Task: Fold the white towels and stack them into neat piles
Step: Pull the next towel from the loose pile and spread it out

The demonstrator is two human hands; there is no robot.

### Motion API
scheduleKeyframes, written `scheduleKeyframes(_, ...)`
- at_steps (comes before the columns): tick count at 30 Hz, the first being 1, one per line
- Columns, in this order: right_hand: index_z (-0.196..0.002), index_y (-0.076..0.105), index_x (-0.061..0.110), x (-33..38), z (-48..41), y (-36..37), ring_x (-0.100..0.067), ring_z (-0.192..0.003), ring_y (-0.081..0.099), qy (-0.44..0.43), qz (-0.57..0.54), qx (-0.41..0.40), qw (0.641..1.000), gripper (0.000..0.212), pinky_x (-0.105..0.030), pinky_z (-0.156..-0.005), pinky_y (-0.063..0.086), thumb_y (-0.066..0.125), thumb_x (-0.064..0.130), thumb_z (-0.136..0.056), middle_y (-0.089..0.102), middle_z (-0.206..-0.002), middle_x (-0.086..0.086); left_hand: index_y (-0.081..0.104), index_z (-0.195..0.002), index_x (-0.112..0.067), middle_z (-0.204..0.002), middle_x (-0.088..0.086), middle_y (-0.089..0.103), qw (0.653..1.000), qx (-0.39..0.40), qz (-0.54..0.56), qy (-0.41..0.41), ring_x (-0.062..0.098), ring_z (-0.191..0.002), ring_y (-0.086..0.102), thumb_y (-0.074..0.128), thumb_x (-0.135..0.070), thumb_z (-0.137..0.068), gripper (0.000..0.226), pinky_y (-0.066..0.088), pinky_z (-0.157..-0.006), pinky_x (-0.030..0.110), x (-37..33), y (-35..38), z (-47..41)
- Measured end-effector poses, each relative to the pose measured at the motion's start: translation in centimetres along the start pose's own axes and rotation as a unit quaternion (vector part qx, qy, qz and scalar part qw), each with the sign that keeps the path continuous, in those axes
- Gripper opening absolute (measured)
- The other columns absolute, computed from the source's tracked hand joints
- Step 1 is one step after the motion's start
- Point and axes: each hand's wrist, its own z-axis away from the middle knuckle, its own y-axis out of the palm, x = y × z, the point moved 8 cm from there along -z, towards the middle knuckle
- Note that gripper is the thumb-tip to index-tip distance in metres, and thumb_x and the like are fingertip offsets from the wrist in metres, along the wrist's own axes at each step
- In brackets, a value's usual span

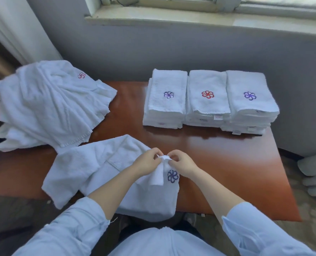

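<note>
Your wooden table carries everything. At its far left, spilling over the edge, lies a loose heap of unfolded towels, so by my reckoning a good share of the work is left. At the far right three folded piles stand side by side, touching: the left pile, the middle pile and the right pile, each several towels deep and squared up. That part looks done.

Just in front of you, one towel lies crumpled across the near edge, part of it hanging toward your lap; it is not yet folded. Your left hand and right hand meet above its right portion, nearly touching, fingers curled, each pinching the same small bunched bit of hem. The cloth drops from that pinch between your wrists. A dark blue flower emblem sits just below your right hand. I judge you are hunting for a corner to start the fold.
</note>
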Motion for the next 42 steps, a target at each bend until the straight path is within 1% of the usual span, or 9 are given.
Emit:
scheduleKeyframes(3, -0.080, 0.057, 0.021, 0.1, 0.2, -2.2, -0.014, -0.074, 0.055, -0.015, 0.001, -0.072, 0.997, 0.016, -0.029, -0.064, 0.042, 0.054, 0.026, -0.095, 0.060, -0.080, 0.006, 0.053, -0.087, -0.037, -0.102, -0.005, 0.058, 0.996, -0.083, 0.025, 0.024, 0.011, -0.087, 0.056, 0.046, -0.023, -0.098, 0.019, 0.046, -0.074, 0.030, -1.4, -1.7, 0.0)
scheduleKeyframes(10, -0.090, 0.048, 0.012, 0.4, 3.0, -8.9, -0.019, -0.057, 0.058, -0.018, -0.133, -0.227, 0.965, 0.019, -0.043, -0.057, 0.056, 0.043, 0.026, -0.101, 0.056, -0.069, -0.002, 0.057, -0.089, -0.045, -0.100, -0.016, 0.052, 0.980, -0.180, 0.024, 0.084, -0.001, -0.083, 0.055, 0.049, -0.033, -0.096, 0.017, 0.046, -0.071, 0.026, -8.2, -2.0, -0.9)
scheduleKeyframes(13, -0.095, 0.046, 0.007, -1.5, 4.2, -11.5, -0.017, -0.038, 0.056, 0.006, -0.146, -0.242, 0.959, 0.022, -0.031, -0.041, 0.047, 0.041, 0.027, -0.102, 0.057, -0.063, -0.009, 0.063, -0.094, -0.042, -0.101, -0.016, 0.055, 0.981, -0.156, 0.032, 0.107, -0.001, -0.087, 0.056, 0.053, -0.034, -0.096, 0.013, 0.049, -0.076, 0.026, -10.8, -0.2, -1.7)
scheduleKeyframes(17, -0.094, 0.047, 0.007, -4.8, 6.0, -15.1, -0.020, -0.038, 0.058, 0.038, -0.132, -0.273, 0.952, 0.021, -0.036, -0.047, 0.051, 0.042, 0.026, -0.100, 0.061, -0.057, -0.010, 0.066, -0.098, -0.036, -0.098, -0.015, 0.056, 0.984, -0.108, 0.033, 0.139, 0.003, -0.082, 0.055, 0.057, -0.031, -0.096, 0.011, 0.049, -0.076, 0.027, -14.0, 3.7, -2.8)
scheduleKeyframes(21, -0.091, 0.049, 0.009, -8.9, 7.5, -18.7, -0.021, -0.050, 0.067, 0.080, -0.149, -0.305, 0.937, 0.020, -0.043, -0.065, 0.059, 0.041, 0.025, -0.099, 0.068, -0.056, -0.008, 0.063, -0.107, -0.039, -0.099, -0.011, 0.062, 0.984, -0.026, 0.054, 0.170, 0.005, -0.082, 0.060, 0.058, -0.025, -0.095, 0.020, 0.050, -0.073, 0.025, -17.5, 8.1, -4.0)
scheduleKeyframes(25, -0.088, 0.055, 0.008, -13.3, 9.2, -22.9, -0.025, -0.075, 0.067, 0.138, -0.123, -0.361, 0.914, 0.019, -0.046, -0.076, 0.056, 0.044, 0.021, -0.096, 0.071, -0.081, -0.008, 0.059, -0.124, -0.036, -0.108, -0.014, 0.062, 0.982, 0.061, 0.018, 0.179, 0.004, -0.096, 0.060, 0.054, -0.021, -0.096, 0.033, 0.051, -0.082, 0.025, -19.3, 12.5, -4.9)
scheduleKeyframes(28, -0.086, 0.055, 0.017, -15.4, 10.6, -25.3, -0.021, -0.084, 0.061, 0.157, -0.092, -0.394, 0.901, 0.015, -0.035, -0.067, 0.046, 0.046, 0.021, -0.097, 0.067, -0.090, 0.001, 0.057, -0.130, -0.033, -0.117, -0.013, 0.060, 0.982, 0.093, -0.009, 0.166, 0.005, -0.104, 0.058, 0.052, -0.021, -0.098, 0.035, 0.048, -0.091, 0.025, -18.9, 14.5, -5.5)
scheduleKeyframes(34, -0.100, 0.059, 0.025, -13.0, 8.8, -22.6, -0.015, -0.089, 0.059, 0.102, -0.053, -0.323, 0.939, 0.012, -0.032, -0.070, 0.045, 0.049, 0.022, -0.096, 0.062, -0.097, 0.013, 0.059, -0.123, -0.035, -0.117, -0.014, 0.059, 0.988, 0.073, -0.043, 0.126, 0.004, -0.103, 0.056, 0.049, -0.021, -0.097, 0.031, 0.049, -0.086, 0.026, -16.4, 13.8, -5.8)
scheduleKeyframes(42, -0.113, 0.061, 0.023, -5.6, 3.3, -11.4, -0.010, -0.106, 0.060, 0.016, -0.014, -0.137, 0.990, 0.025, -0.031, -0.090, 0.049, 0.048, 0.015, -0.094, 0.065, -0.114, 0.011, 0.061, -0.100, -0.043, -0.103, -0.020, 0.061, 0.997, -0.073, -0.006, 0.038, -0.002, -0.091, 0.059, 0.052, -0.019, -0.091, 0.028, 0.052, -0.073, 0.024, -7.3, 4.5, -2.2)
